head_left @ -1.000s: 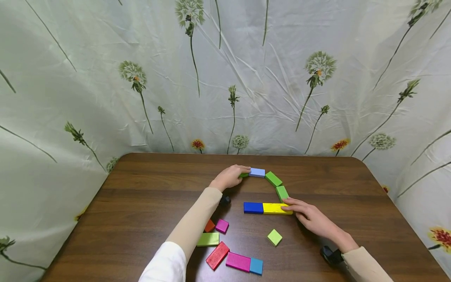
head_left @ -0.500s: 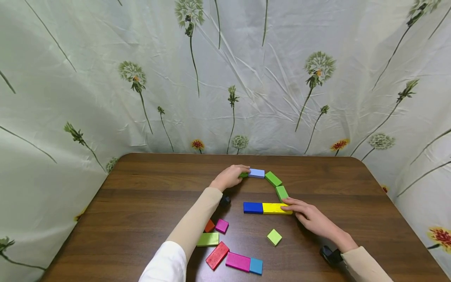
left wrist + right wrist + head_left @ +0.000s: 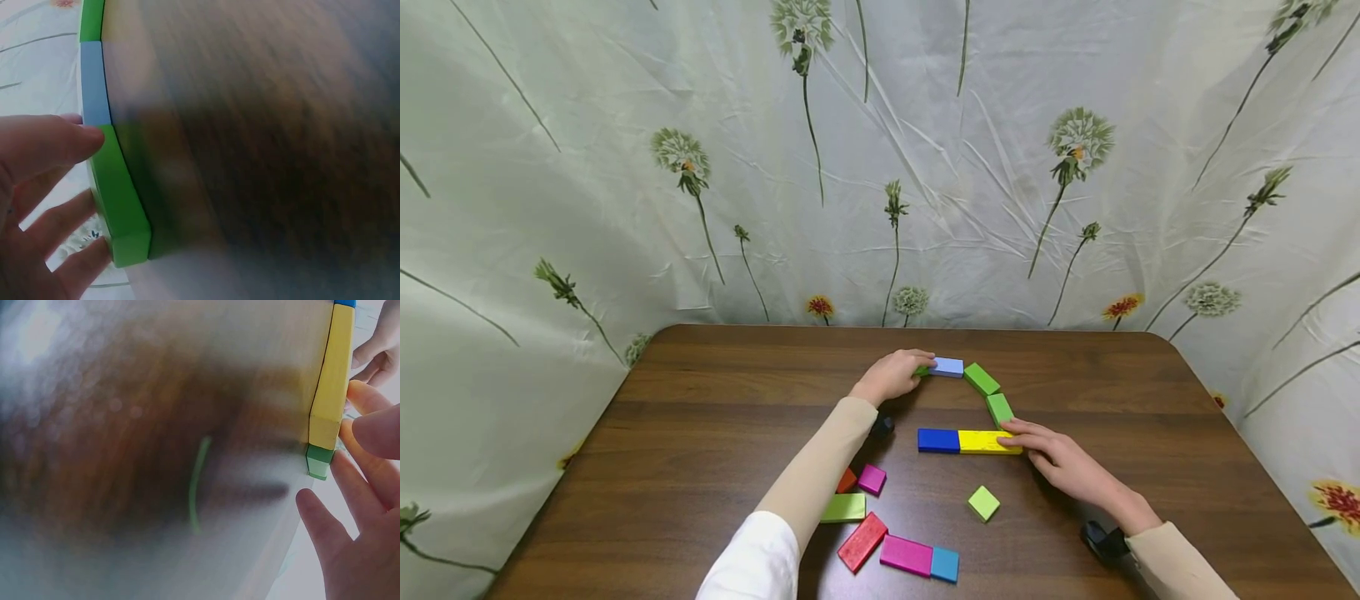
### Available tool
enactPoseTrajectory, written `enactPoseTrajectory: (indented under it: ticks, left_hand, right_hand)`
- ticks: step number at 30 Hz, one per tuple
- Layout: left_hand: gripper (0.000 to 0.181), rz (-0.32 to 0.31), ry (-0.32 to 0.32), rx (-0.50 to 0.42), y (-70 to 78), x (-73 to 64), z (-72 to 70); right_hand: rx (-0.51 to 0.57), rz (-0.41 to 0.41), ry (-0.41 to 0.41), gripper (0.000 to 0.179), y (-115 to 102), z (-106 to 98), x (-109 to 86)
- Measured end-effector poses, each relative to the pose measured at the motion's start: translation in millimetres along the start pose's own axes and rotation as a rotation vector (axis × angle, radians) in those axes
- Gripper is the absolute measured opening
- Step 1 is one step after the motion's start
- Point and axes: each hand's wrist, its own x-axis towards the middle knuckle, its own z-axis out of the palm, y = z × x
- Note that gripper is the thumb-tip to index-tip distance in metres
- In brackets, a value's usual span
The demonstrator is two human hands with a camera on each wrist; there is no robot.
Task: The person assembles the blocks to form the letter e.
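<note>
My left hand (image 3: 887, 377) reaches to the back of the table and grips a green block (image 3: 119, 181), thumb on its near side and fingers over its top. The thumb tip lies by the seam with a light blue block (image 3: 948, 367). Two more green blocks, one behind (image 3: 982, 379) and one nearer (image 3: 1000, 410), carry the curve round to the right. My right hand (image 3: 1063, 467) has its fingers spread, with fingertips touching the right end of a yellow block (image 3: 981, 442). A blue block (image 3: 937, 441) adjoins the yellow one end to end.
A small lime square (image 3: 983, 504) lies nearer on the brown table (image 3: 1150, 400). Front left are a magenta square (image 3: 872, 480), a lime block (image 3: 847, 508), a red block (image 3: 862, 542), a magenta bar (image 3: 906, 555) and a teal square (image 3: 944, 564). My left forearm partly covers an orange-red piece (image 3: 847, 481).
My left hand has edged very slightly to the right along the row. The right hand and the other blocks hold their places.
</note>
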Motion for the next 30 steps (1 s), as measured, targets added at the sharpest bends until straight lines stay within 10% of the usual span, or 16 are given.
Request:
enactPoseTrajectory:
  ticks: [30]
  left_hand:
    - [0.048, -0.008, -0.009, -0.004, 1.2, 5.5, -2.4]
  right_hand:
    - [0.004, 0.004, 0.002, 0.044, 2.3, 1.0, -0.1]
